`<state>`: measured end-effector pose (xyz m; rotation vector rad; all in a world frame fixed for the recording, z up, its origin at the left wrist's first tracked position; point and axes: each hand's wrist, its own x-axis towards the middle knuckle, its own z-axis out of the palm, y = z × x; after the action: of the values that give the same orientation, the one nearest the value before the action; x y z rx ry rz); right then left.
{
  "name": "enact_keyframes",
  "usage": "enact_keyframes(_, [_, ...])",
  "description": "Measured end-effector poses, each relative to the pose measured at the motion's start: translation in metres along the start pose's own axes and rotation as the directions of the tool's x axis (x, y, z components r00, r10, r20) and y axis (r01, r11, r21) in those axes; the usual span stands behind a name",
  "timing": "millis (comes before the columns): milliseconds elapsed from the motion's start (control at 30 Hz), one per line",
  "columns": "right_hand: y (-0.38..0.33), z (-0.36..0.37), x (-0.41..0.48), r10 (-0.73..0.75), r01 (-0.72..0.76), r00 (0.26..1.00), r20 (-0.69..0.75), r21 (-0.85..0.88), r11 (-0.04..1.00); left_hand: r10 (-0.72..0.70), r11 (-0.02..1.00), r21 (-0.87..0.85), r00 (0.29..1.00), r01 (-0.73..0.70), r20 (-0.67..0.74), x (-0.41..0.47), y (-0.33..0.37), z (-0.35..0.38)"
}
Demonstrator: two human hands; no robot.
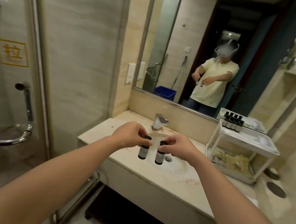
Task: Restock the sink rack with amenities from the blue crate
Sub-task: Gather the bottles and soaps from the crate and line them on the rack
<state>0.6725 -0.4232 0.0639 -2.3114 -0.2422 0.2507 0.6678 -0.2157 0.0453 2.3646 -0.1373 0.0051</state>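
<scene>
My left hand (130, 135) pinches a small dark amenity bottle (143, 151) by its black cap, hanging upright over the sink basin (173, 166). My right hand (180, 146) pinches a second dark bottle (159, 157) the same way, a little to the right. The white two-tier sink rack (242, 146) stands on the counter at the right. Several dark bottles (231, 123) stand at the back left of its top tray, and pale packets lie on its lower shelf. The blue crate (164, 92) shows only as a reflection in the mirror, behind me.
A chrome faucet (158, 122) rises behind the basin. The stone counter (134, 167) runs from the left wall to the rack. A glass shower door with a chrome handle (21, 134) stands at the left. A round dark lid (275, 189) sits on the counter right of the rack.
</scene>
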Motion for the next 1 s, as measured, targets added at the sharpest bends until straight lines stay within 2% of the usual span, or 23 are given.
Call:
enact_keyframes(433, [0.069, -0.099, 0.011, 0.156, -0.149, 0.974, -0.166, 0.053, 0.987, 0.229, 0.973, -0.013, 0.956, -0.231, 0.183, 0.104, 0.089, 0.062])
enact_keyframes(600, [0.086, -0.14, 0.026, 0.203, -0.188, 0.946, -0.251, 0.082, 0.979, 0.337, 0.941, -0.074, 0.907, -0.329, 0.251, 0.157, 0.125, 0.08])
enact_keyframes(1000, [0.101, -0.223, 0.06, 0.305, -0.248, 0.845, -0.44, 0.183, 0.951, 0.538, 0.843, -0.209, 0.784, -0.496, 0.309, 0.274, 0.2, 0.098])
